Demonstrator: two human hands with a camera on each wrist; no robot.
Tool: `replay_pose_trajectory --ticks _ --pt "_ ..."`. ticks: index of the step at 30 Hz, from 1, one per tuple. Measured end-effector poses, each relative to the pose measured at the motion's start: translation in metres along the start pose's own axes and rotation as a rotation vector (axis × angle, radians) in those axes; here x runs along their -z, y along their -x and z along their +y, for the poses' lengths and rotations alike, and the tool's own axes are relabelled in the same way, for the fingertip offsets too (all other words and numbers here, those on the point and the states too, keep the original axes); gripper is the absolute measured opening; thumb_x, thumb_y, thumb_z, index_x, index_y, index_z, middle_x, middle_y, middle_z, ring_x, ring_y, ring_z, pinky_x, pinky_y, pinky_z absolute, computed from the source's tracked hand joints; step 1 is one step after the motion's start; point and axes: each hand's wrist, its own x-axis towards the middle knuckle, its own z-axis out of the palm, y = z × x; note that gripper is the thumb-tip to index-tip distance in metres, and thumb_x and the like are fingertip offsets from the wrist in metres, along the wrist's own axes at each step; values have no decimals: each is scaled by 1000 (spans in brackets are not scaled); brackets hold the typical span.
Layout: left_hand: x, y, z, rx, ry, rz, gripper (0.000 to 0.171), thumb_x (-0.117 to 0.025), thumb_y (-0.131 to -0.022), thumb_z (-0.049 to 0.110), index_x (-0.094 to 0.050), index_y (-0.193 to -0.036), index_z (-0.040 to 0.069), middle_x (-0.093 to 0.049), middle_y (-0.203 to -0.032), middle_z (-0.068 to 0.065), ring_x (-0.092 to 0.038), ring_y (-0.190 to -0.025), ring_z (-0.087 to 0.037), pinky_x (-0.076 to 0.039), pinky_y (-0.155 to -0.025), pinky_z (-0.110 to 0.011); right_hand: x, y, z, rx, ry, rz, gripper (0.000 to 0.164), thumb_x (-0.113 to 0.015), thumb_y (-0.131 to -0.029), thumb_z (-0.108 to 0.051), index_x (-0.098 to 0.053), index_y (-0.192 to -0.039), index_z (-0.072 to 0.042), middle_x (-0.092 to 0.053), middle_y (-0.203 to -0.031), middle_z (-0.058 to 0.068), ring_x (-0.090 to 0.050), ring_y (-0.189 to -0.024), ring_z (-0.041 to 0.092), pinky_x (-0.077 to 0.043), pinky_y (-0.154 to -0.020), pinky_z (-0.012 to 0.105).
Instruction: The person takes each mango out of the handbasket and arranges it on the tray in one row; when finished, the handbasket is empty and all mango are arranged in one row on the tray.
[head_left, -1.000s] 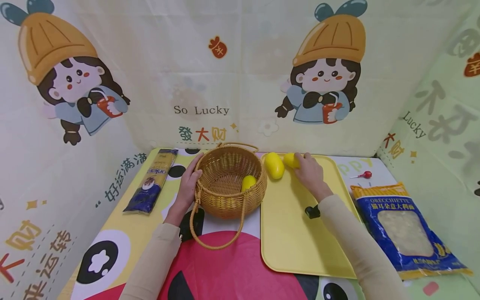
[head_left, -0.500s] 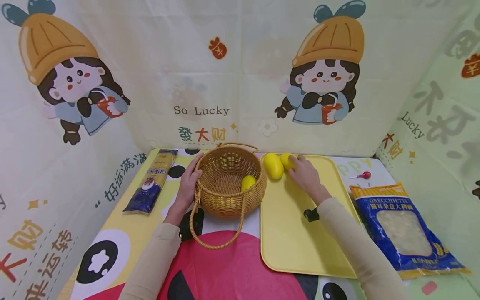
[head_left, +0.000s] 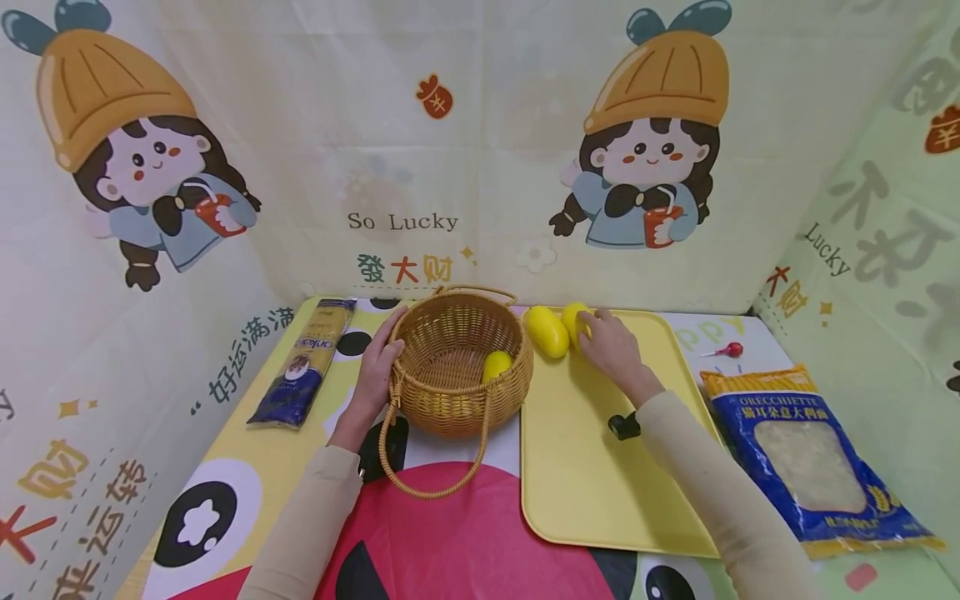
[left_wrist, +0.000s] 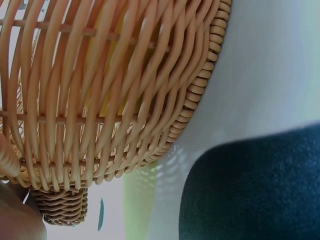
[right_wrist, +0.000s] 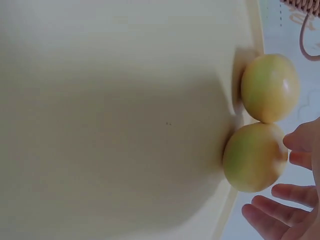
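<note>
My left hand [head_left: 373, 371] holds the left side of a round wicker basket [head_left: 453, 415], thumb at its rim. One yellow mango [head_left: 497, 365] lies inside the basket; in the left wrist view it shows as yellow behind the weave [left_wrist: 125, 145]. Two more mangoes sit side by side at the far left corner of a yellow tray [head_left: 585, 475]. My right hand [head_left: 613, 346] is at the right-hand mango [head_left: 574, 320], next to the left-hand mango [head_left: 547, 332]. In the right wrist view the thumb is close against that mango [right_wrist: 254, 157], and the other fingers are spread and fairly straight.
The basket's handle [head_left: 442, 495] hangs down toward me. A pasta packet [head_left: 303, 362] lies left of the basket. Right of the tray are a blue bag of orecchiette [head_left: 806, 458] and a red lollipop [head_left: 733, 350]. Printed cloth walls [head_left: 480, 150] stand behind and at the sides.
My right hand has shifted the right-hand mango slightly left, up against its neighbour, and more of that mango shows now. The left hand and basket stay put.
</note>
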Motion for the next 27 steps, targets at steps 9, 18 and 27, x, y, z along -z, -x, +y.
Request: replay_pose_trajectory --ticks 9,18,27 --pt "0 0 3 0 -8 -3 55 -36 -102 12 -33 -156 18 -29 -163 -13 -30 -150 -29 -26 -120 -52 14 -3 0 24 0 43 48 -51 -99 -29 -51 -143 -9 -52 -137 22 -57 -111 40 -53 -81 58" --pt "1 1 3 3 12 -8 55 -36 -102 13 -32 -157 20 -28 -164 -10 -29 -150 -26 -24 -121 -51 29 -5 -8 106 -29 33 54 -56 -96 -32 -50 -145 -12 -52 -141 20 -54 -122 41 -50 -92 59" --pt "2 2 2 1 11 -12 55 -36 -102 14 -32 -156 21 -28 -164 -11 -29 -150 -26 -25 -121 -51 45 -5 -33 195 -66 -3 61 -61 -93 -38 -47 -148 -16 -52 -144 16 -52 -128 39 -46 -101 59"
